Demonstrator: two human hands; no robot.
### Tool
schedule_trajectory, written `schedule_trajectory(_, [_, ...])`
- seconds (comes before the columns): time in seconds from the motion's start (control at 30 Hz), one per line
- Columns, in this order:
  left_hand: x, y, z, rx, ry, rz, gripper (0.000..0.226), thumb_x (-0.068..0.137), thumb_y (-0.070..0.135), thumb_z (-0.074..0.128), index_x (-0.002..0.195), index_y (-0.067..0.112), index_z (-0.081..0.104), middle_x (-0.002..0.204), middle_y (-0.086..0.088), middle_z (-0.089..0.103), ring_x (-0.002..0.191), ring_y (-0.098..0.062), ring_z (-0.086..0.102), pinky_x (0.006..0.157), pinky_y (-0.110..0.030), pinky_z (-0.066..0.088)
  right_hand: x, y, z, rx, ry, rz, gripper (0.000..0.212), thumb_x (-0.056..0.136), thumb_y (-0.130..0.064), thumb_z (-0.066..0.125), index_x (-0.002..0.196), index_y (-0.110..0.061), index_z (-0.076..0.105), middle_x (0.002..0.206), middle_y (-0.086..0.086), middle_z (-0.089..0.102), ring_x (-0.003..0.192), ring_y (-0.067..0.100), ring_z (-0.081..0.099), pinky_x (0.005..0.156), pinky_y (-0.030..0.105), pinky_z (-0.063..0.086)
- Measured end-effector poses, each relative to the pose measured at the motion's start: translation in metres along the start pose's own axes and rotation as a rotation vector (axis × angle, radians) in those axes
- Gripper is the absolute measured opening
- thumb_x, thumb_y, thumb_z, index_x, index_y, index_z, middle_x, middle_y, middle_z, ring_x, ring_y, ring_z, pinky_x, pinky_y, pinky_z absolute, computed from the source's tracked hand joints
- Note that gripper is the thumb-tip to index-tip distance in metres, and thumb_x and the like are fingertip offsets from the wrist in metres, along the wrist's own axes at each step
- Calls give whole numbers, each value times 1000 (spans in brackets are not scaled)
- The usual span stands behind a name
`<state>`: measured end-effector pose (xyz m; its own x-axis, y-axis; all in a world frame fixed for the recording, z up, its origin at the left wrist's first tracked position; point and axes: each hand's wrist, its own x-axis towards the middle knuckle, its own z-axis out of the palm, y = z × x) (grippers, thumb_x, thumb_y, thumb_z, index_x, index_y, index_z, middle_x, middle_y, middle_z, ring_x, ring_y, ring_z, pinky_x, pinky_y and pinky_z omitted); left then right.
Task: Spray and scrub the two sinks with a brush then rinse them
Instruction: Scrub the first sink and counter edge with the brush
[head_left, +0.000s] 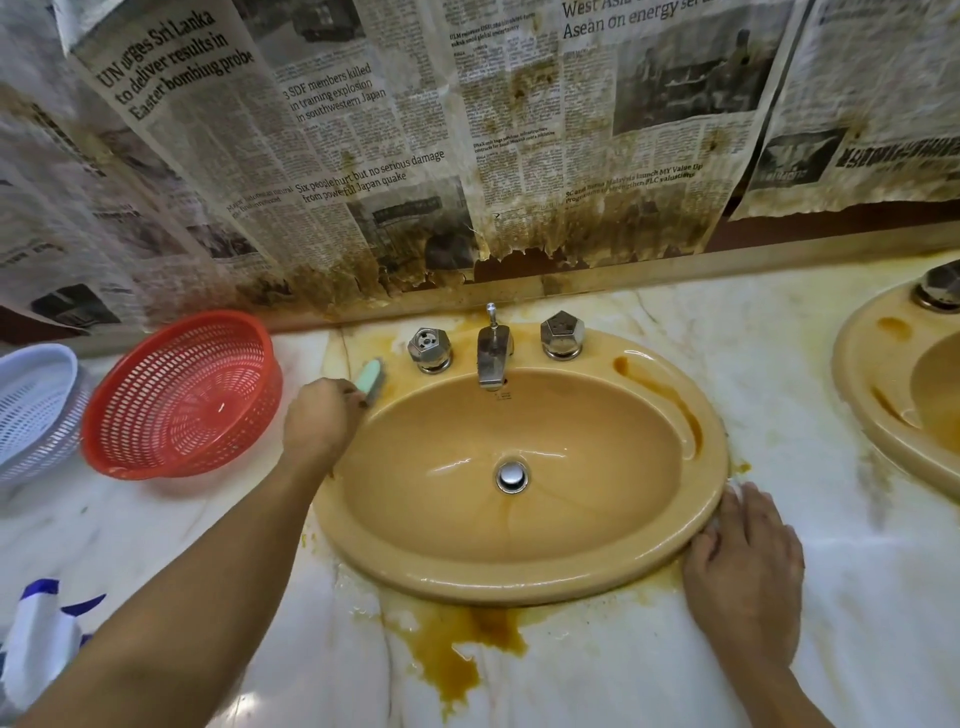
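Note:
A tan oval sink (519, 582) sits in the marble counter, with a chrome drain plug (512, 475), a chrome tap (492, 358) and two chrome knobs behind the bowl. My left hand (324, 421) grips a green brush (371, 382) and holds it against the sink's back-left rim. My right hand (743, 577) rests with relaxed fingers on the counter, touching the sink's front-right rim. A second tan sink (878, 395) shows partly at the right edge. The blue-and-white spray bottle (39, 644) stands at the lower left.
A red plastic basket (182, 395) and a white one (36, 410) sit on the counter left of the sink. Brown puddles stain the marble (462, 654) in front of the sink. Stained newspaper (415, 156) covers the wall behind.

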<state>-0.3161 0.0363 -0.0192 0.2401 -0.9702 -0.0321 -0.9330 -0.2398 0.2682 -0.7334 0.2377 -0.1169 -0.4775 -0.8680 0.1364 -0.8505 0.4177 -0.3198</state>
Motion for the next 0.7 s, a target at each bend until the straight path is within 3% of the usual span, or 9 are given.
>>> schedule_trajectory(0.13, [-13,2,1,135,-32,160,23,99,30,57,87,19,74,77,-3,57,67,-26,56,54,-32,35,-1,-1,-1,-4,1,-1,60,94,-28,33,143,-1,52,152,18,46,144,33,37,120,52,27])
schedule_trajectory(0.27, [-4,-5,-3,15,12,3,24,95,32,59,88,22,79,75,-3,69,69,-26,64,57,-33,46,-1,-1,-1,0,-2,1,60,94,-29,33,144,-1,52,153,17,46,145,32,36,120,51,26])
schedule_trajectory(0.4, [-5,20,6,-8,-60,164,18,94,31,68,104,22,80,96,-8,75,90,-32,67,74,-38,53,-1,-1,-1,-4,-9,3,60,94,-29,32,144,-2,52,154,17,45,145,31,35,121,51,26])
schedule_trajectory(0.53, [12,15,5,-18,2,28,22,95,30,67,110,21,79,105,-12,75,92,-33,66,77,-37,54,-2,-1,0,-8,-8,3,60,94,-29,33,143,-2,52,154,17,45,145,32,36,120,51,26])
schedule_trajectory(0.7, [16,14,6,-76,-67,62,24,90,34,73,110,23,80,109,-9,75,95,-28,67,78,-34,53,-1,-1,0,-3,6,-4,59,94,-28,34,143,-1,53,153,18,46,144,32,36,120,52,27])
